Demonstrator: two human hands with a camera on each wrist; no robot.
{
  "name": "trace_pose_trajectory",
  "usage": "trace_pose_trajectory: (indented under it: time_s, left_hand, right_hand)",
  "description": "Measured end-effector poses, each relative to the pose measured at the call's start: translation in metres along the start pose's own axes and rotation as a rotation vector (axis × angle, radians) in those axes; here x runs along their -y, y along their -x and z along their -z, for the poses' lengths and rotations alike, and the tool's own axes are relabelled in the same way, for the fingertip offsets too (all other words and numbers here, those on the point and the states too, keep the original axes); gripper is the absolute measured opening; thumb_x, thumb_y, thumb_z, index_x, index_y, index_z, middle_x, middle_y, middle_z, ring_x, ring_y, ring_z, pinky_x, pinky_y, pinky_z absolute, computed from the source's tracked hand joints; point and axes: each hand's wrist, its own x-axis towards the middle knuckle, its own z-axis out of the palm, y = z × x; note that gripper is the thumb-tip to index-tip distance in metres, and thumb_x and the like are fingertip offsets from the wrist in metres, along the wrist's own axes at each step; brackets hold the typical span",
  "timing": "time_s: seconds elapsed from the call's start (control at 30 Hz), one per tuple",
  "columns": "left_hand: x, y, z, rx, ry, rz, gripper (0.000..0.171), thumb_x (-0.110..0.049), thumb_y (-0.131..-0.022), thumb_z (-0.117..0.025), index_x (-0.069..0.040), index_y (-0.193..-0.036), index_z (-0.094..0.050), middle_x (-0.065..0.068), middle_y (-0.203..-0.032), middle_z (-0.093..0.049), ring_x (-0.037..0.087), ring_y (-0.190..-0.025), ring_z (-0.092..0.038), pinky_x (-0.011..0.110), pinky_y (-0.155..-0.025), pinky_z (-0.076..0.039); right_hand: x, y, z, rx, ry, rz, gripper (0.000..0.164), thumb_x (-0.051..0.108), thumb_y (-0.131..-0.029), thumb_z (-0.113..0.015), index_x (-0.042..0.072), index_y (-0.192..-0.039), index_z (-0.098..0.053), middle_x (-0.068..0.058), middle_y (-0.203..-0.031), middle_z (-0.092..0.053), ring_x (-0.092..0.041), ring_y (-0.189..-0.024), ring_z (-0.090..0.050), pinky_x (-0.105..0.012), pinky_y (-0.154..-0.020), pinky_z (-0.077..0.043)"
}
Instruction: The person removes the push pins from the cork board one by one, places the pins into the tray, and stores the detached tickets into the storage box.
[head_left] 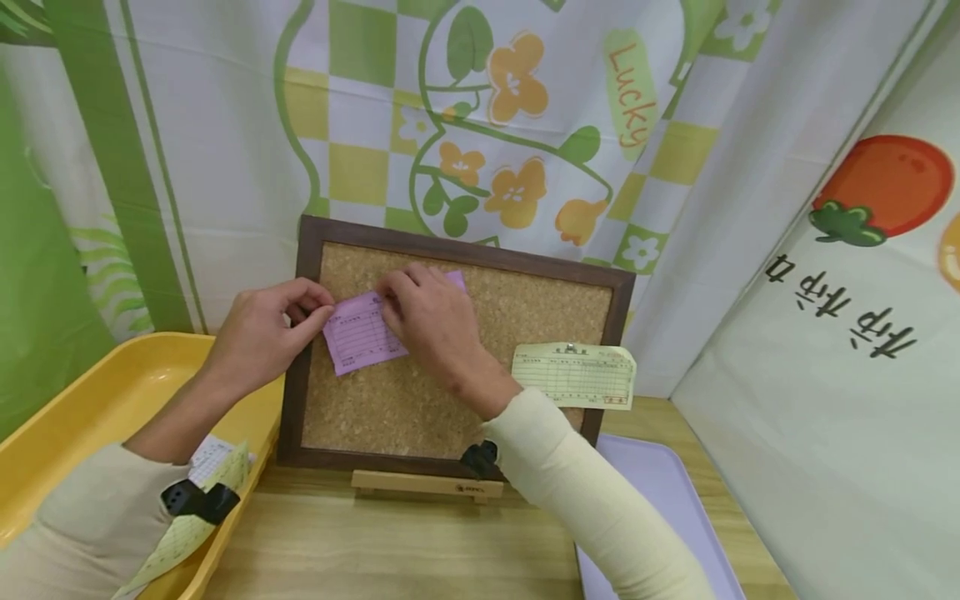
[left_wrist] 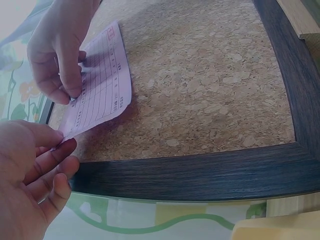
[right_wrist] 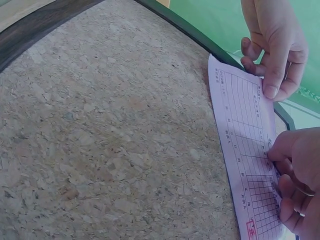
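Place: curtained-off tabletop corner; home or office, cannot tell
Backdrop: "Lucky" floral curtain behind the framed corkboard
Side: fruit-print hanging right of the corkboard
Worktop: wood-grain table beneath the corkboard
Paperwork: printed yellow form at the corkboard's right edge

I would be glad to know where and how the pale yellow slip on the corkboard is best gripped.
The pale yellow slip is probably best pinched at its right end, coming from the right: that end juts past the corkboard frame, which should leave room behind it, while a fastener sits at its top edge.
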Motion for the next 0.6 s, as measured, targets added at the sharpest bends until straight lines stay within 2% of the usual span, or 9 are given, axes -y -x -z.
trace_pose_trajectory:
  time_s: [0.2, 0.33, 0.47, 0.6]
  left_hand:
    - [0.0004, -0.0005, -0.0009, 0.003, -0.003, 0.0, 0.004, -0.007, -0.098, -0.071, -0.003, -0.096, -0.071, 0.003, -0.079, -0.069, 0.016, -0.067, -0.062, 0.02, -0.058, -0.045]
    - [-0.0006, 0.0, -0.0005, 0.006, 0.007, -0.006, 0.003, -0.005, -0.096, -0.072, -0.003, -0.097, -0.072, 0.003, -0.08, -0.07, 0.016, -0.068, -0.062, 0.019, -0.058, -0.044]
    - [-0.0021, 0.0003, 0.0007, 0.005, 0.013, -0.011, 0.003, -0.004, -0.095, -0.073, -0.002, -0.097, -0.072, 0.002, -0.08, -0.07, 0.016, -0.068, -0.062, 0.018, -0.059, -0.043]
    - [-0.0016, 0.0015, 0.0011, 0.004, 0.009, -0.011, 0.003, -0.005, -0.096, -0.073, -0.003, -0.096, -0.072, 0.002, -0.079, -0.07, 0.016, -0.067, -0.062, 0.019, -0.058, -0.044]
  right_hand:
    - [-0.0006, -0.001, 0.0029, 0.031, -0.003, -0.004, 0.01, 0.015, -0.096, -0.07, 0.011, -0.104, -0.075, -0.003, -0.101, -0.072, -0.019, -0.089, -0.067, -0.03, -0.078, -0.053]
    - [-0.002, -0.0008, 0.0038, 0.048, -0.022, 0.005, 0.009, 0.014, -0.096, -0.07, 0.011, -0.102, -0.075, -0.002, -0.096, -0.072, -0.018, -0.084, -0.064, -0.029, -0.075, -0.05]
    - [-0.0037, -0.0003, 0.0055, 0.071, -0.096, -0.011, 0.007, 0.012, -0.094, -0.07, 0.012, -0.1, -0.075, 0.0, -0.093, -0.07, -0.015, -0.08, -0.061, -0.029, -0.073, -0.047]
    - [-0.0038, 0.0011, 0.0083, 0.106, -0.185, -0.048, 0.008, 0.011, -0.093, -0.071, 0.013, -0.1, -0.074, 0.002, -0.095, -0.071, -0.012, -0.083, -0.062, -0.028, -0.075, -0.047]
